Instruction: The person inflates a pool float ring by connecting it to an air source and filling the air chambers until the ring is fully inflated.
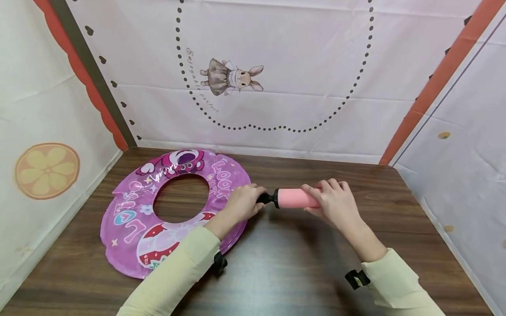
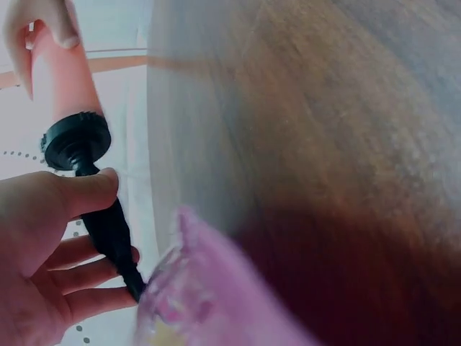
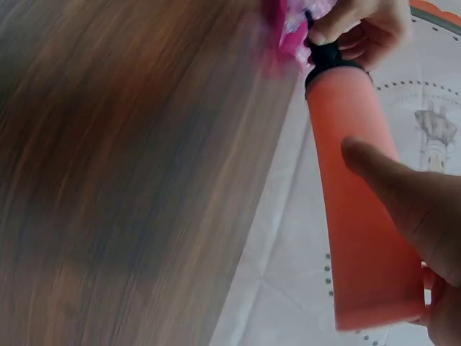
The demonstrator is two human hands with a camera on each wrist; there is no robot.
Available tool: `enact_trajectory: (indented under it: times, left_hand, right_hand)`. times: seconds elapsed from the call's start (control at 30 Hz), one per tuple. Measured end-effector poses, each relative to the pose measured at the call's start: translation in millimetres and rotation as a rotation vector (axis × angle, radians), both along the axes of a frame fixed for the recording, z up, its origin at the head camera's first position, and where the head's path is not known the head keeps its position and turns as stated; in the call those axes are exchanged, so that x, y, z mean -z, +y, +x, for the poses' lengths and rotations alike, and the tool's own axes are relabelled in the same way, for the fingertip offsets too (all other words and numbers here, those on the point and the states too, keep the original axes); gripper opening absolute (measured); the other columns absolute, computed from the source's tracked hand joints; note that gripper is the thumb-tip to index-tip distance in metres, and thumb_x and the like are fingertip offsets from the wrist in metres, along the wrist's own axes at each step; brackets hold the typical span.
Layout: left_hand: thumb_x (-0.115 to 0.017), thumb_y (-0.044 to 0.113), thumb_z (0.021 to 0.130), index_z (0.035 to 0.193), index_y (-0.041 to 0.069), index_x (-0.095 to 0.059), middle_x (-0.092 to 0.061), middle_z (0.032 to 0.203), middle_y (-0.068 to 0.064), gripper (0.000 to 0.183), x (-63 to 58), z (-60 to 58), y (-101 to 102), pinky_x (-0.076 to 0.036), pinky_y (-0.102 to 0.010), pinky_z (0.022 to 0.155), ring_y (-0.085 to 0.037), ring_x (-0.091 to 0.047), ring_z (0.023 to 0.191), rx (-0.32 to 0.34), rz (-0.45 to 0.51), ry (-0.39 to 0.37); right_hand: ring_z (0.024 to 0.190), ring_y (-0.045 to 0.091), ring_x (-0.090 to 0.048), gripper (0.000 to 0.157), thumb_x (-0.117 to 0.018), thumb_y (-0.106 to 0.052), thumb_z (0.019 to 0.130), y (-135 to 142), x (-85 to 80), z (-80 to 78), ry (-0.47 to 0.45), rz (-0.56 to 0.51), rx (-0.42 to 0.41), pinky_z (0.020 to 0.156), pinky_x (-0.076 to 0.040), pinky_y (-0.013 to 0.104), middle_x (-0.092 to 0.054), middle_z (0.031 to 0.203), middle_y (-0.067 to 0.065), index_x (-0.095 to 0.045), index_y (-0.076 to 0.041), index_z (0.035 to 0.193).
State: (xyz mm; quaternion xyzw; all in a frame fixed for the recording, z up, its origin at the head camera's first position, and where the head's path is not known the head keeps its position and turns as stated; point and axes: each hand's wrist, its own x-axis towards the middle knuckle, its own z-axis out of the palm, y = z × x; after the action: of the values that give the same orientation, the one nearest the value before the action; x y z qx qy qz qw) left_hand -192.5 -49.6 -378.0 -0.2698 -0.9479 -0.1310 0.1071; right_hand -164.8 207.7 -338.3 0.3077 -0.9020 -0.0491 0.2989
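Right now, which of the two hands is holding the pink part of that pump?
The right hand, farther from the purple ring: it grips the pink barrel, while the left hand holds the black nozzle.

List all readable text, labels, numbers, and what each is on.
"Enjoyable perfect": backdrop, sideways beside the printed rabbit.
"LOOK": purple ring, right side in the head view.
Other lettering on the ring: too distorted or small to read reliably.
Pink pump: no lettering visible.
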Motion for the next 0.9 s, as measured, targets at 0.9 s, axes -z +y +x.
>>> enact_trajectory:
  times: [0.9]
  left_hand:
    - [-0.072,0.024,0.078,0.109,0.013,-0.065,-0.066,0.096,-0.007,0.034,-2.3,1.1,0,-0.053,-0.037,0.069,-0.023,-0.064,0.082,0.026,-0.009,-0.031]
  right_hand:
    - [0.080,0.033,-0.055,0.053,-0.076,-0.045,0.066,39,-18.5,9.9,-0.084,-0.055,-0.009,0.063,-0.039,0.046,-0.064,0.085,0.010,-0.064,-0.020,0.111]
